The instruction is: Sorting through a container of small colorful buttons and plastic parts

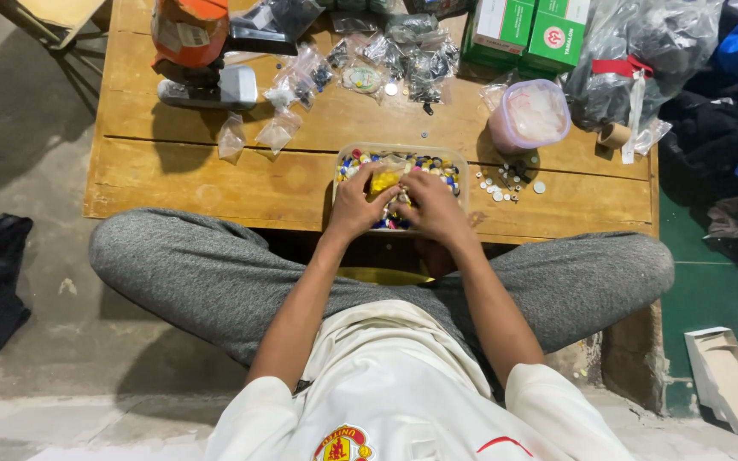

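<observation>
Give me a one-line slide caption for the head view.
Seated person's left hand and right hand meet over a clear tray of small colourful pieces on a low wooden table.

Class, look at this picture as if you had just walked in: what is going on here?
A person sits cross-legged at a low wooden table. Both hands are together over a clear plastic tray filled with small colourful pieces. The left hand and the right hand seem to finger something small between them, though what exactly is too small to tell. Beside the tray lie a few loose pale beads, a pink lidded tub, small clear bags and green boxes.
</observation>
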